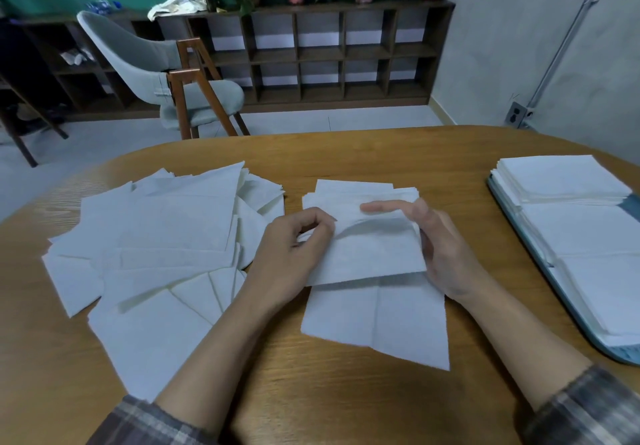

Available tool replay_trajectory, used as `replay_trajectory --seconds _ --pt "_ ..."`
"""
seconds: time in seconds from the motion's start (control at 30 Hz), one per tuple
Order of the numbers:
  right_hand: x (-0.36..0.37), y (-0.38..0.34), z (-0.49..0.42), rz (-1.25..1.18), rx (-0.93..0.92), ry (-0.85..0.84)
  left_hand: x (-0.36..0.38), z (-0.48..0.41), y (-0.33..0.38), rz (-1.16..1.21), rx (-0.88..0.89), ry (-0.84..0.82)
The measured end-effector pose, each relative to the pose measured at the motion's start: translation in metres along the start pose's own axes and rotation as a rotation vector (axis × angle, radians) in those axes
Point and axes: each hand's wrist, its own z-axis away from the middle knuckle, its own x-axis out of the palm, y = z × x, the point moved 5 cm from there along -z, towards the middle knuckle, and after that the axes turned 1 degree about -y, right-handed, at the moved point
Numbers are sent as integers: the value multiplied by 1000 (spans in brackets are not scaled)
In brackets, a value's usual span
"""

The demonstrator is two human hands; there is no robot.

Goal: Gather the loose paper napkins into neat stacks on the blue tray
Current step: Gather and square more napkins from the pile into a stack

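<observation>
**Fingers [313,220] clamped on a napkin bundle [374,254]**

The left hand [294,247] pinches its left edge, fingers curled; the right hand [443,250] grips the right edge, forefinger straight across the top. It is held over the table [346,406] — loose pile [156,236] left, blue tray [620,354] with 3 stacks [568,181] right. Squaring step, I judge — next, even the edges, then carry it to the tray.

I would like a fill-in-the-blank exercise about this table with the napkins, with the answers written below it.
1. The blue tray lies on the person's ____ side.
2. The loose napkins are spread on the ____ side of the table.
3. The left hand and the right hand hold a small stack of ____.
4. Beyond the table stands a grey ____.
Answers: right; left; napkins; chair.
</observation>
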Motion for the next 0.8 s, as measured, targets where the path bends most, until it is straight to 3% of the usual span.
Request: replay_trajectory --seconds 0.23,0.5,0.67,0.8 --pt "3 1 4 47 65 226 -3 -4 -6 112 -57 96" --pt "11 -8 4 11 28 158 -6 -6 -11 157 -46 146" --pt "6 -10 3 9 -32 142 -6 -2 -11 -43 -67 179" --pt "-4 -10 1 -127 -25 195 1 -1 -9 253 -220 53"
